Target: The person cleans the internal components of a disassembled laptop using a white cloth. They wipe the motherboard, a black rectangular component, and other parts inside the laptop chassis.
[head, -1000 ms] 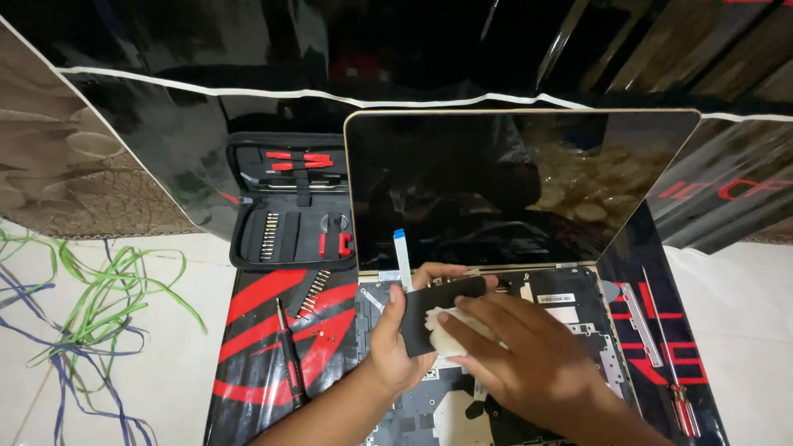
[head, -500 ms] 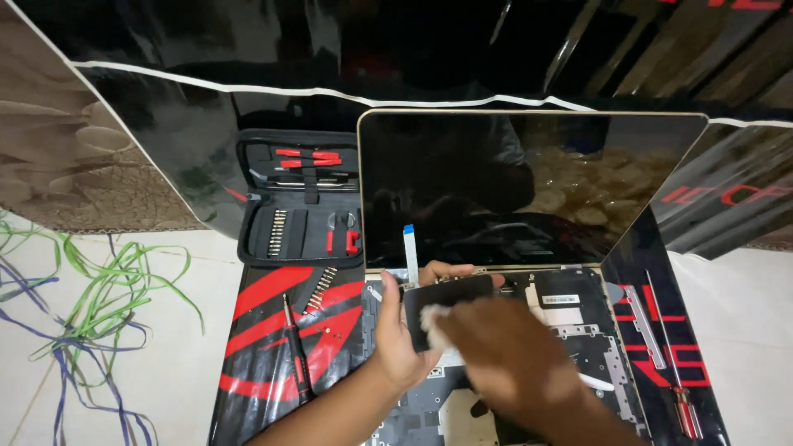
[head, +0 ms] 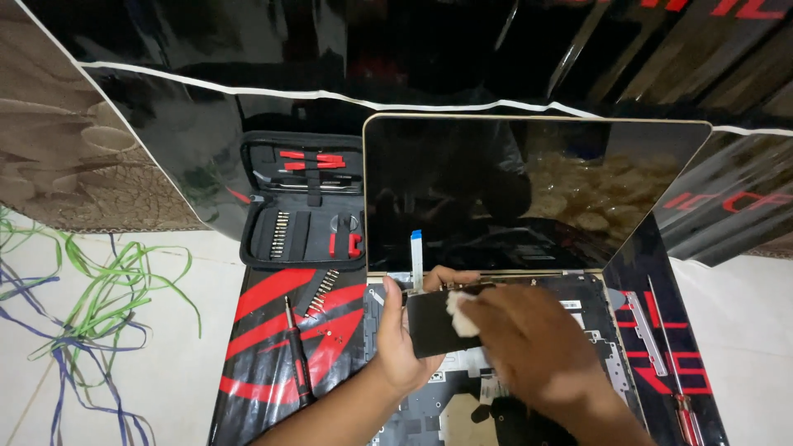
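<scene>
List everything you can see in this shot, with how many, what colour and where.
Opened laptop with dark screen: one, gold-edged, centre, base stripped open.
Flat black rectangular part: one, held over the laptop base.
White wiping pad: one, pressed on the black part.
White ribbon cable with blue tip: one, standing at the hinge.
Black zip tool case: one, open, left of the screen, red tools inside.
Black screwdriver: one, on the mat, left.
Black-and-red mat: one, under everything.
Green and blue cords: a tangle, far left floor.
Left hand: grips the black part.
Right hand: holds the pad.
</scene>
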